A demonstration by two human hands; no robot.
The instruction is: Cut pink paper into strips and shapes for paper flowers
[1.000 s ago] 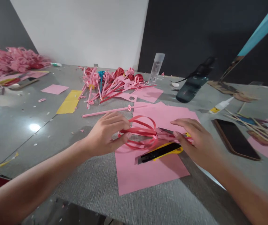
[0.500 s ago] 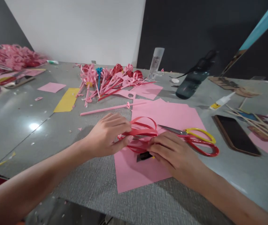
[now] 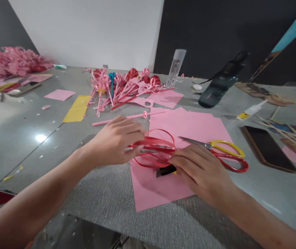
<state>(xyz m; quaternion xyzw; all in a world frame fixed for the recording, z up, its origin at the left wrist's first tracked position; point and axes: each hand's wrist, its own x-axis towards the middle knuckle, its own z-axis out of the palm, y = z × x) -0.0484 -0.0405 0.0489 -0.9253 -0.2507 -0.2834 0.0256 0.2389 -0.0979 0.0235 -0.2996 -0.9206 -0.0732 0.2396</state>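
Observation:
Several looped red paper strips (image 3: 159, 141) stretch between my hands above pink paper. My left hand (image 3: 119, 141) is closed, its thumb and fingers pinching the strips at their left end. At the right end, my right hand (image 3: 201, 167) has its fingers curled together around the strips. Just under the right fingertips lies a black-handled cutter (image 3: 166, 170) with a short metal blade, on the stack of pink paper sheets (image 3: 160, 192). Beside the right hand rest scissors (image 3: 232, 162) with one yellow and one red handle loop.
Behind my hands lie a pink paper stick (image 3: 103, 122), a yellow paper piece (image 3: 75, 109) and a heap of paper flowers (image 3: 123, 86). To the right are a phone (image 3: 268, 148), a glue bottle (image 3: 250, 111) and a dark water bottle (image 3: 216, 90). A clear bottle (image 3: 175, 67) stands at the back.
The view has shifted slightly, so the table things sit further right. The left fingers have moved a little along the strips, and the lower loops show more openly.

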